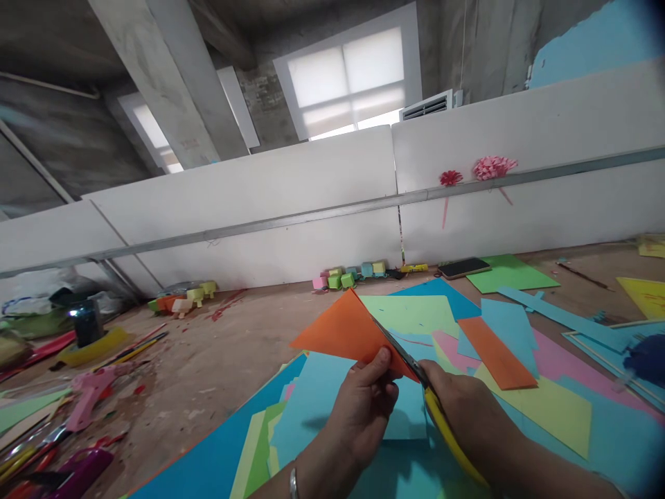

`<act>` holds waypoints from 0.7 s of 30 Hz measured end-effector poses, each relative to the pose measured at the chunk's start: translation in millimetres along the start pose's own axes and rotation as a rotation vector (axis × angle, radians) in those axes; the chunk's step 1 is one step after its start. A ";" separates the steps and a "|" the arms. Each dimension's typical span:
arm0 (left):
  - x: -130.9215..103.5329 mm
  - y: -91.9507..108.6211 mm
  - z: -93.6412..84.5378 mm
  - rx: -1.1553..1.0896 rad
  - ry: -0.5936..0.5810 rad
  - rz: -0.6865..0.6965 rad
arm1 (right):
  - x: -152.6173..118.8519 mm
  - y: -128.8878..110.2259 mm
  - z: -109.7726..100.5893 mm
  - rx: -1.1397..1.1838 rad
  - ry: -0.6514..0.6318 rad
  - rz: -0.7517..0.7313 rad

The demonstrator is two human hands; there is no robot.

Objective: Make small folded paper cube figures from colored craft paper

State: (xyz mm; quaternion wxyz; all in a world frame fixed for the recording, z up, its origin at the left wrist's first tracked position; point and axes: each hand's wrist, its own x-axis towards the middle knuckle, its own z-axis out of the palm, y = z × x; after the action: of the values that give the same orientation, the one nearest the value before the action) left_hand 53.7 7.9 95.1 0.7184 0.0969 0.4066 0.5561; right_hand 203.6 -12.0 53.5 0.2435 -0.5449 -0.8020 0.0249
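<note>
My left hand [366,402] pinches a folded triangle of orange paper [343,329] between thumb and fingers, held above the table. In my right hand [462,409] is a pair of scissors [441,423] with yellow handles. The dark blades lie along the right edge of the orange paper, close to my left thumb; whether they are fully closed I cannot tell. Beneath both hands lie overlapping sheets of light blue paper [322,388]. A cut orange strip [496,353] rests on the sheets to the right.
A pink glue gun [88,395] and a purple-handled tool [83,475] lie at left, near a roll of yellow tape [96,346]. Small paper cubes [343,277] line the back, beside a phone [464,267]. A white partition [260,229] rises behind the table.
</note>
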 end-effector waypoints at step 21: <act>10.0 -4.3 -7.7 0.034 -0.029 0.031 | 2.0 6.8 2.7 0.098 -0.078 0.096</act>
State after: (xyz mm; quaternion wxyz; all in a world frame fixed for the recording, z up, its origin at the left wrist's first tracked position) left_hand 51.9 12.7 82.8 0.7137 0.1233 0.4039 0.5588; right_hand 207.8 -6.8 49.8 0.2369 -0.5688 -0.7816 0.0973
